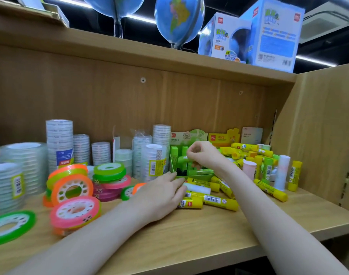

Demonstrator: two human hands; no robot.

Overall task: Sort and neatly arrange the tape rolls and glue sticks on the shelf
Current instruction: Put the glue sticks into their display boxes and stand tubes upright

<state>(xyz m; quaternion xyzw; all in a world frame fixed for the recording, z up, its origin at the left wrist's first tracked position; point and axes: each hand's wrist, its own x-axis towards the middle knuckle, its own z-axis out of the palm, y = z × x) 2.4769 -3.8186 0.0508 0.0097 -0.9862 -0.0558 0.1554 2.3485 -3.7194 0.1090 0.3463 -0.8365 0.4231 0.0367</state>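
Observation:
A green display box (197,177) stands mid-shelf with several green glue sticks (199,172) inside. My right hand (204,155) hovers over it, its curled fingers reaching down among the sticks and gripping one. My left hand (161,193) lies flat on the shelf, straight fingers touching the box's front left corner. Several yellow glue sticks (221,201) lie loose in front and to the right of the box. Clear tape rolls (59,141) stand in stacks on the left, and coloured tape rolls (75,212) lie in front of them.
The wooden shelf (189,239) has a back panel and a right side wall (318,135). A pink tube (249,169) and a white tube (281,171) stand among the yellow sticks. Product cartons (219,138) lean against the back. Globes (179,18) and boxes sit on the shelf above.

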